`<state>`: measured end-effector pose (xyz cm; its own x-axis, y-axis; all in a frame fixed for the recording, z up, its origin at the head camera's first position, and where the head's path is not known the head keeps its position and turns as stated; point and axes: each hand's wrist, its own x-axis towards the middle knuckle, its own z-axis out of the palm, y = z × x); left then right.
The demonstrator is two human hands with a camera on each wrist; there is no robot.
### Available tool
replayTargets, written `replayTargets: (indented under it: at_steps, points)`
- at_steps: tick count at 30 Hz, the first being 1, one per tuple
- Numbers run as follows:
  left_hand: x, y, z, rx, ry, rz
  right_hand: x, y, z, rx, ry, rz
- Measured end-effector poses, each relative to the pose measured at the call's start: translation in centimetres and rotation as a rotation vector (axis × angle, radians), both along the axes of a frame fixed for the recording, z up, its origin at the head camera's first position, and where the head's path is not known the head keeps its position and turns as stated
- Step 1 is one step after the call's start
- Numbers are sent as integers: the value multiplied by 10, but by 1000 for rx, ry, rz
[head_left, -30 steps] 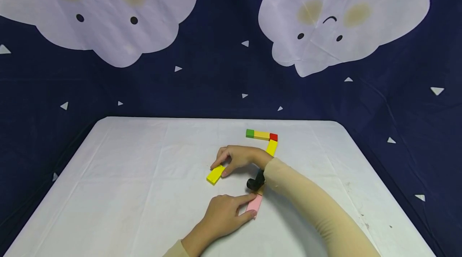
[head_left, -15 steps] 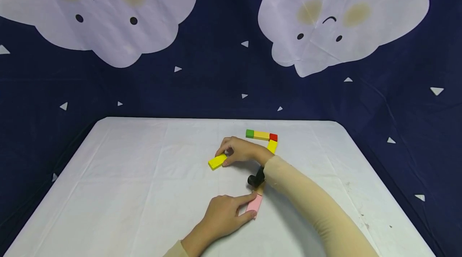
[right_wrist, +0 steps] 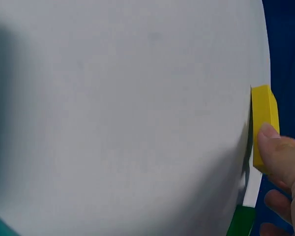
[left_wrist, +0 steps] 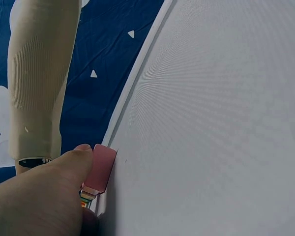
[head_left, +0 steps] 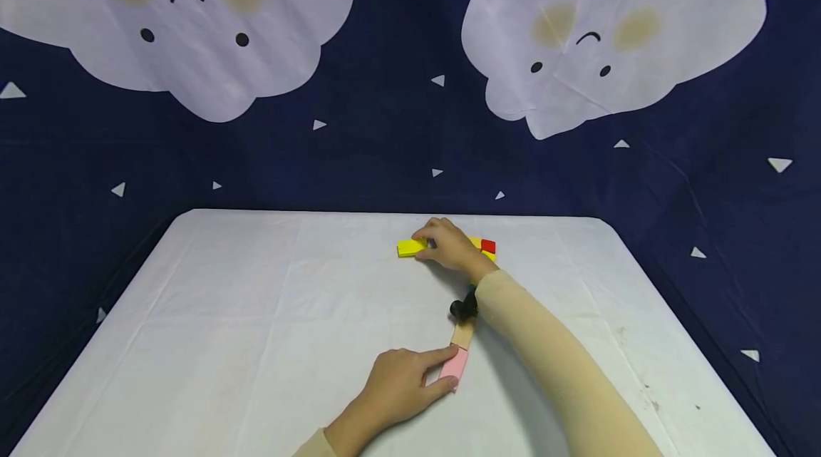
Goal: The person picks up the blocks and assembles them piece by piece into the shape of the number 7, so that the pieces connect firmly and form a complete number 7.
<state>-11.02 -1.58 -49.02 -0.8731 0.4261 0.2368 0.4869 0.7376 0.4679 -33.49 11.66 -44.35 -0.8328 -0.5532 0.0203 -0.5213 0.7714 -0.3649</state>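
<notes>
One yellow block point(head_left: 410, 247) is pinched by the right hand point(head_left: 449, 247) at the far end of a block line, just left of the green block point(right_wrist: 242, 221), not yet released, while the pink block point(head_left: 454, 364) at the near end is gripped by the left hand point(head_left: 398, 386).

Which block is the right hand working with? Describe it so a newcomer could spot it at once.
On the white table, look toward the far edge, where a short row of coloured blocks ends in a red block. At the row's left end the right hand pinches a bright yellow block. It is the long flat yellow piece sticking out leftward from the fingers, unlike the pink block under the left hand.
</notes>
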Motion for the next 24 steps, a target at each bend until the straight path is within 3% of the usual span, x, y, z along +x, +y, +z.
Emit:
replayTargets:
  at_steps: [10,24]
  points:
    - [0,0,0,-14,21,14,-11,12,-2,74,56,-86]
    - [0,2,1,-19,17,20,-13,14,0,116,7,-127]
